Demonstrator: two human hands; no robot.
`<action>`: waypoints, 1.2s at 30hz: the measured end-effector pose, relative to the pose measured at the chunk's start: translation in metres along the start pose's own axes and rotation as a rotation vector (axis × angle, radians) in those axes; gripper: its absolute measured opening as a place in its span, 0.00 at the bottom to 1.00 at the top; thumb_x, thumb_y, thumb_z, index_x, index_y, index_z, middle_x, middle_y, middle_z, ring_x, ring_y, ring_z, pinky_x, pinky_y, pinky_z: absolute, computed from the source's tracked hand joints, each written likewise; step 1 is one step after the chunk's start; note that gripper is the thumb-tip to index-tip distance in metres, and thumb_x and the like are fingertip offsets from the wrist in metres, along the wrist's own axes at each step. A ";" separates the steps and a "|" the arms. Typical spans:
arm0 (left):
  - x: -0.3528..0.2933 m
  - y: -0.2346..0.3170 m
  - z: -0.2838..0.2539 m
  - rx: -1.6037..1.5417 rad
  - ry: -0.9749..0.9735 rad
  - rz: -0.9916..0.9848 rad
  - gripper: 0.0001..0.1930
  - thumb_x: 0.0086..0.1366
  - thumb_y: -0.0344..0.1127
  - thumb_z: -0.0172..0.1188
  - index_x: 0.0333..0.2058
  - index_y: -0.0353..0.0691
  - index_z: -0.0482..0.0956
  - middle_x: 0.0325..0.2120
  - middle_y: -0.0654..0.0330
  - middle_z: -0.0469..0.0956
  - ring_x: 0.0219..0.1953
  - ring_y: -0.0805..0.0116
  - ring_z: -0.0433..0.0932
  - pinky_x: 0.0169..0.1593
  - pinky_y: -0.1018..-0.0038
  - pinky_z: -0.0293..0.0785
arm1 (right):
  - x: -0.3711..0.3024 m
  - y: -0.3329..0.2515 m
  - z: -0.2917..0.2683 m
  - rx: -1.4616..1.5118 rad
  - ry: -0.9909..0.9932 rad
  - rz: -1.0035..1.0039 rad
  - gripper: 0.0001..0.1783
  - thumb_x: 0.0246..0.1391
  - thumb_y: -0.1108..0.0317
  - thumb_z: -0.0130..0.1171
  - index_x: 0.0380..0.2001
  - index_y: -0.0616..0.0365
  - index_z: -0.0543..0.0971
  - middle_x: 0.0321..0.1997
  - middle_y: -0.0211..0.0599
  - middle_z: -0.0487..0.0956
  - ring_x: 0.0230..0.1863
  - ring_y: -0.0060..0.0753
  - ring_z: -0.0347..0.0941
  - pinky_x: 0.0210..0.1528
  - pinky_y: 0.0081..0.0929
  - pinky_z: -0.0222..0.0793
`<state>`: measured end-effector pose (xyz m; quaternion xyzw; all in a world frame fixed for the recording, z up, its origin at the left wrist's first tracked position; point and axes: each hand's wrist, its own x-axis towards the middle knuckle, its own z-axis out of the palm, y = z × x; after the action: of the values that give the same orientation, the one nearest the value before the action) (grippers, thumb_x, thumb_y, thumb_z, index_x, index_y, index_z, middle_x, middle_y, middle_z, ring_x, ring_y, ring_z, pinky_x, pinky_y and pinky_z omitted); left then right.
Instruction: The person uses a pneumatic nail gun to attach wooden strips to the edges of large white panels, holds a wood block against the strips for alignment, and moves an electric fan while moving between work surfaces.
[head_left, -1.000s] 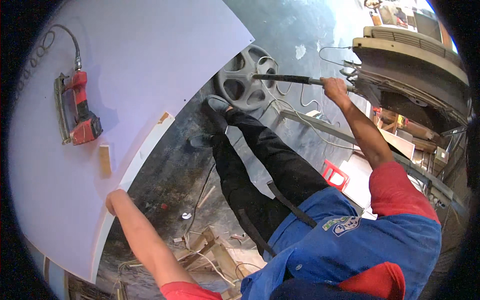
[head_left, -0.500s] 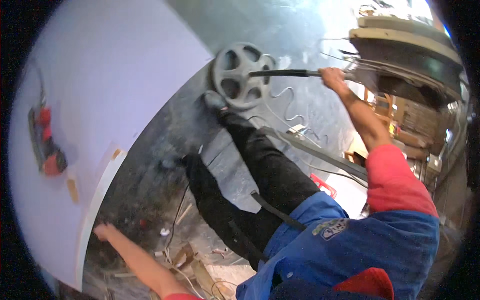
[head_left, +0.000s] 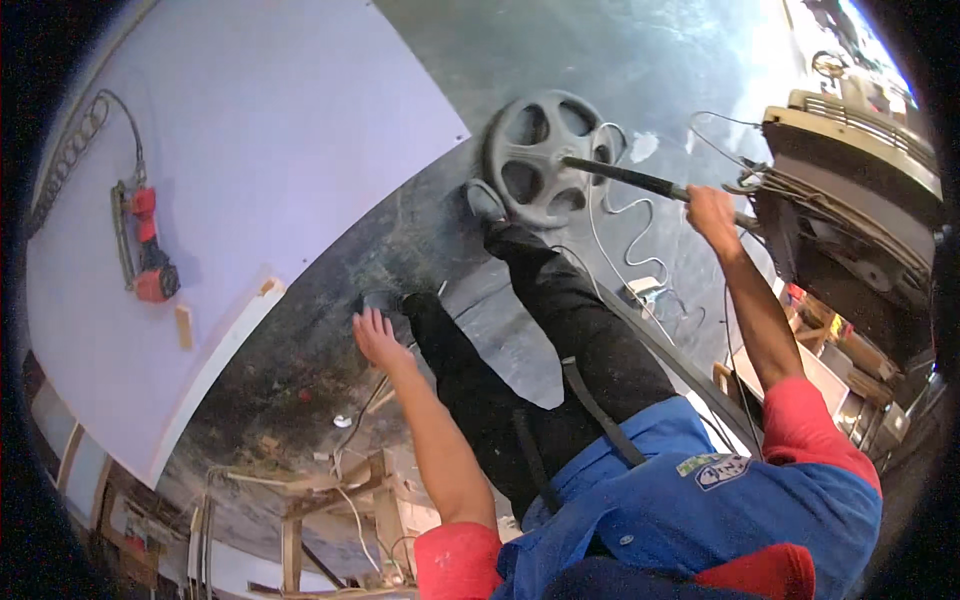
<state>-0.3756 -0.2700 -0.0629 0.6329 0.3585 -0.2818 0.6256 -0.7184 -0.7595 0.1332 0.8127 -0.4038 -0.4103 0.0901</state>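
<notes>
My right hand (head_left: 711, 212) is closed around a long black rod (head_left: 625, 179) that runs out to a grey spoked wheel (head_left: 541, 158) lying on the dark floor. My left hand (head_left: 376, 337) hangs free over the floor with its fingers spread, holding nothing, near my black shoe (head_left: 384, 301). My legs in black trousers (head_left: 540, 350) stretch toward the wheel. I wear blue overalls over red sleeves.
A large pale board (head_left: 250, 180) lies at the left with a red power tool (head_left: 148, 250) and its coiled cable on it. A grey machine (head_left: 860, 200) with wire hooks stands at the right. Wooden scraps (head_left: 330, 500) lie below. A white cable (head_left: 620, 250) loops across the floor.
My left hand has lifted off the board's edge and swung right, over the floor beside my leg. The right hand has kept its hold on the rod.
</notes>
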 end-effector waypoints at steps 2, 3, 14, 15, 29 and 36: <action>-0.006 0.039 0.034 -0.053 0.010 0.174 0.29 0.70 0.44 0.49 0.64 0.36 0.57 0.63 0.47 0.62 0.65 0.50 0.63 0.67 0.55 0.58 | 0.002 -0.001 -0.005 0.034 0.110 -0.009 0.05 0.47 0.68 0.57 0.26 0.54 0.81 0.25 0.46 0.81 0.30 0.49 0.81 0.32 0.46 0.74; -0.003 0.063 0.048 -0.073 0.038 0.262 0.26 0.70 0.45 0.47 0.62 0.37 0.58 0.65 0.48 0.60 0.66 0.51 0.62 0.67 0.55 0.56 | 0.003 -0.003 -0.007 0.042 0.115 -0.030 0.05 0.47 0.68 0.57 0.26 0.54 0.81 0.25 0.46 0.81 0.30 0.49 0.81 0.32 0.46 0.74; 0.064 0.159 0.074 -0.367 0.449 0.351 0.18 0.69 0.36 0.51 0.50 0.27 0.70 0.47 0.50 0.74 0.47 0.57 0.76 0.50 0.65 0.76 | 0.009 -0.010 -0.012 -0.122 -0.150 0.049 0.11 0.55 0.64 0.56 0.41 0.52 0.80 0.35 0.44 0.83 0.38 0.48 0.81 0.38 0.44 0.75; 0.061 0.153 0.072 -0.323 0.440 0.413 0.17 0.68 0.36 0.51 0.49 0.26 0.71 0.46 0.50 0.75 0.45 0.58 0.77 0.49 0.66 0.77 | 0.006 -0.008 -0.011 -0.121 -0.147 0.040 0.11 0.55 0.64 0.56 0.41 0.52 0.80 0.35 0.44 0.83 0.38 0.48 0.81 0.38 0.44 0.75; 0.072 0.184 0.038 -0.289 0.535 0.412 0.08 0.68 0.29 0.52 0.42 0.34 0.76 0.38 0.58 0.78 0.40 0.66 0.78 0.46 0.66 0.75 | 0.004 -0.079 -0.044 0.108 0.060 -0.007 0.20 0.54 0.55 0.61 0.48 0.49 0.79 0.46 0.42 0.79 0.49 0.51 0.74 0.51 0.44 0.70; 0.096 0.223 -0.018 -0.321 0.443 0.383 0.09 0.66 0.24 0.55 0.44 0.31 0.75 0.40 0.53 0.78 0.41 0.63 0.80 0.44 0.68 0.82 | -0.003 -0.285 -0.137 0.557 0.314 -0.673 0.16 0.52 0.67 0.62 0.45 0.55 0.79 0.48 0.46 0.78 0.52 0.51 0.72 0.52 0.43 0.69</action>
<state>-0.1420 -0.2334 -0.0075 0.6283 0.4000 0.0454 0.6657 -0.4517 -0.5953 0.0874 0.9441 -0.1938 -0.1647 -0.2100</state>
